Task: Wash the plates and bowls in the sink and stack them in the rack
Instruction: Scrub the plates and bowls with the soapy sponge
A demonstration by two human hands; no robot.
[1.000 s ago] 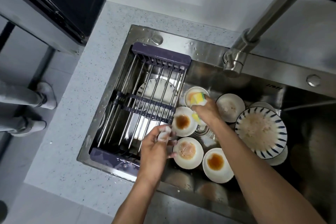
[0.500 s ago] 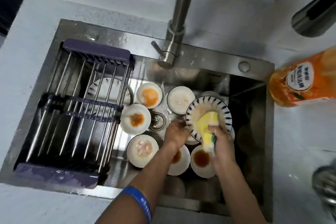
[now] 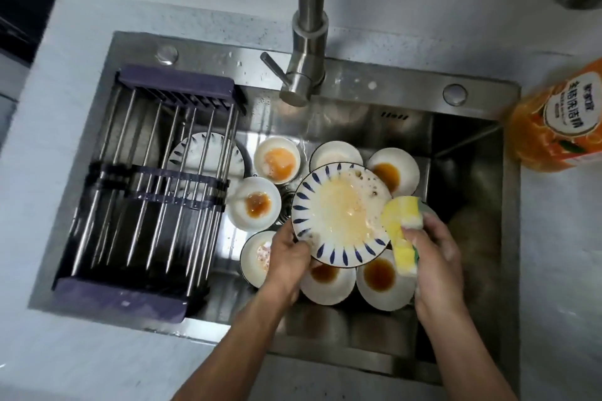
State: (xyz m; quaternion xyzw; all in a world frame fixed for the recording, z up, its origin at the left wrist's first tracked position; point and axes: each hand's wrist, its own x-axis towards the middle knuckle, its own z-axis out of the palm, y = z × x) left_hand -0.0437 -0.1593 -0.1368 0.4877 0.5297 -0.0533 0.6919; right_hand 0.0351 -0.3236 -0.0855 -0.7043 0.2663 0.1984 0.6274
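Presently: one patterned plate (image 3: 338,215), gripped at its rim by left hand (image 3: 286,254); one yellow sponge (image 3: 402,231), clutched by right hand (image 3: 436,257); seven soiled white bowls (image 3: 254,203); one rack (image 3: 146,192).

The orange bottle (image 3: 560,127) carries a round white label with Chinese characters (too blurred to read).

Head view — close, looking roughly straight down over the sink (image 3: 342,85).
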